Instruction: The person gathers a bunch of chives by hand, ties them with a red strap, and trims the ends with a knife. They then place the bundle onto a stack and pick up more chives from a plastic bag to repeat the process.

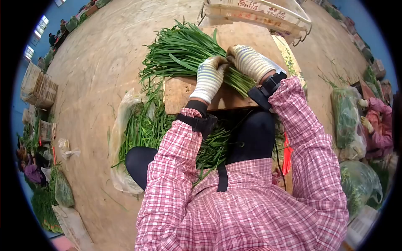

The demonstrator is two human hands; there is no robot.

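Observation:
A thick bunch of garlic chives (184, 52) lies across a wooden board (181, 94), leaves to the left and pale stems to the lower right. Both my hands wear striped knit gloves and meet above the stems. My left hand (209, 77) is closed, its thumb and fingers pinched together near the bunch's middle. Just right of it, my right hand (249, 62) is closed too, its fingertips almost touching the left ones. Whatever thin thing may be between the fingertips is too small to make out. More loose chives (144, 129) lie in an open plastic bag (119, 138) below the board.
Beyond the board stands a white plastic crate (255, 14) with metal handles. A red strip (287, 154) hangs by my right knee. At the right, another person (377, 121) sits beside bagged greens (345, 117). Stacked crates (39, 85) stand at the left.

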